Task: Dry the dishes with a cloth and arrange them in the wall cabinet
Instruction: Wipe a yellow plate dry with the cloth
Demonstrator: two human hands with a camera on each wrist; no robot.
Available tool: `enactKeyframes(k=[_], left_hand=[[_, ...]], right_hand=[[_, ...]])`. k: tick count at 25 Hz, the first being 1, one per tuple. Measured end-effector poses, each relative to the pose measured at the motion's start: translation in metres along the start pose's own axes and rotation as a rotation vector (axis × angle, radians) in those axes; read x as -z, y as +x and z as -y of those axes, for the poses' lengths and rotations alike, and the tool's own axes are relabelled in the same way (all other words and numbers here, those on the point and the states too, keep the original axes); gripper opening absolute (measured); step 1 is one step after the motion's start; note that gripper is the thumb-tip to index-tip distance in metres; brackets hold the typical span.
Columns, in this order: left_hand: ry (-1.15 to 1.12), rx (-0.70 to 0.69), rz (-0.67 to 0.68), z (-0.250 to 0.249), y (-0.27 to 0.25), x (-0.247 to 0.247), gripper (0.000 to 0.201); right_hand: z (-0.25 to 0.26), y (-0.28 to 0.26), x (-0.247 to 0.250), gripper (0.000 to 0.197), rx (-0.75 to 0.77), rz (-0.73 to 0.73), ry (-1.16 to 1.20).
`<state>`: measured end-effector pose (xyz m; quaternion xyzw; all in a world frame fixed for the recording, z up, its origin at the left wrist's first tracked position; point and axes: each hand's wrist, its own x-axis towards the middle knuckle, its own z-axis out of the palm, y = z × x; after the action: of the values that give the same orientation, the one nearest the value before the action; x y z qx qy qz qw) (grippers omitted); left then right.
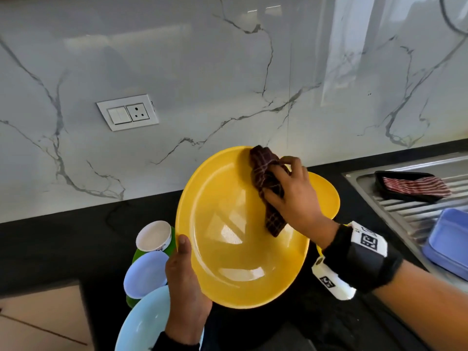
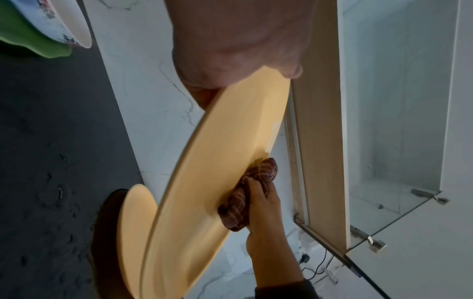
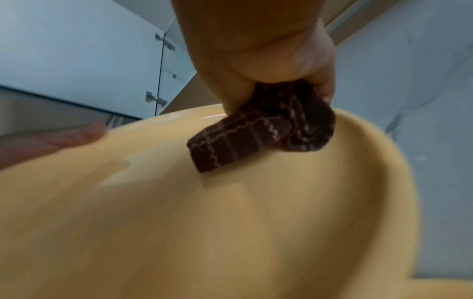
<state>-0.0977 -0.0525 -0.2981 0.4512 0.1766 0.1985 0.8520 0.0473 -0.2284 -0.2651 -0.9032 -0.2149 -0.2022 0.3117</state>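
1. Right now the fingers of the right hand (image 1: 296, 196) are curled round a bunched dark checked cloth (image 1: 267, 188), thumb on top, pressing it onto the inner face of a yellow plate (image 1: 235, 244) near its upper right rim.
2. From the right wrist view, the cloth (image 3: 258, 133) sticks out below the closed fist and lies on the plate's (image 3: 179, 222) sloping wall.
3. At the lower left of the plate, the left hand (image 1: 184, 282) grips the rim, thumb laid flat on the inner face; the other fingers are hidden behind the plate.
4. In the middle of the head view, the plate is held tilted above the black counter (image 1: 50, 252).
5. Behind it, at the right, a second yellow plate (image 1: 326, 196) peeks out.
6. At the lower left sit a white cup (image 1: 154, 235), a pale lilac bowl (image 1: 145, 274), a light blue plate (image 1: 141, 325) and something green (image 1: 138, 254) beneath them.
7. At the right edge a steel drainboard (image 1: 410, 211) holds a black tray (image 1: 402, 193) with a red striped cloth (image 1: 417, 186), and a blue tub (image 1: 448, 244).
8. On the marble wall, upper left, is a switch and socket plate (image 1: 128, 112).
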Motion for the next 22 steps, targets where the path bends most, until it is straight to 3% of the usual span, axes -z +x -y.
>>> enactKeyframes(k=[3, 6, 8, 10, 12, 14, 16, 19, 20, 22], left_hand=[[-0.02, 0.0, 0.005, 0.0, 0.001, -0.003, 0.075], [-0.041, -0.03, -0.011, -0.001, 0.003, -0.007, 0.095], [-0.089, -0.026, -0.022, -0.004, 0.006, -0.005, 0.096], [-0.087, 0.021, -0.028, -0.006, 0.01, 0.001, 0.095], [-0.065, 0.025, -0.01, -0.007, 0.01, 0.005, 0.097], [-0.02, -0.036, -0.016, -0.01, 0.009, 0.006, 0.099], [0.017, -0.046, -0.007, -0.013, 0.007, 0.004, 0.096], [0.116, -0.024, -0.021, -0.009, 0.005, 0.002, 0.067], [0.141, -0.017, -0.025, -0.007, 0.004, 0.002, 0.055], [0.161, 0.008, -0.017, -0.003, 0.002, -0.003, 0.042]], right_hand=[[0.005, -0.013, -0.007, 0.05, 0.046, -0.019, -0.075], [0.024, -0.045, -0.025, 0.05, 0.395, -0.006, -0.12], [0.028, -0.077, -0.038, 0.047, 0.664, 0.119, -0.145], [0.015, -0.105, -0.043, 0.048, 0.809, 0.265, -0.169], [-0.01, -0.113, -0.039, 0.053, 0.79, 0.322, -0.186], [-0.037, -0.1, -0.034, 0.053, 0.706, 0.282, -0.256], [-0.055, -0.072, -0.029, 0.047, 0.497, 0.195, -0.28], [-0.053, -0.015, -0.018, 0.052, 0.11, 0.091, -0.188], [-0.041, 0.001, -0.016, 0.054, 0.082, 0.05, -0.159], [-0.006, 0.021, -0.017, 0.054, 0.19, -0.042, -0.073]])
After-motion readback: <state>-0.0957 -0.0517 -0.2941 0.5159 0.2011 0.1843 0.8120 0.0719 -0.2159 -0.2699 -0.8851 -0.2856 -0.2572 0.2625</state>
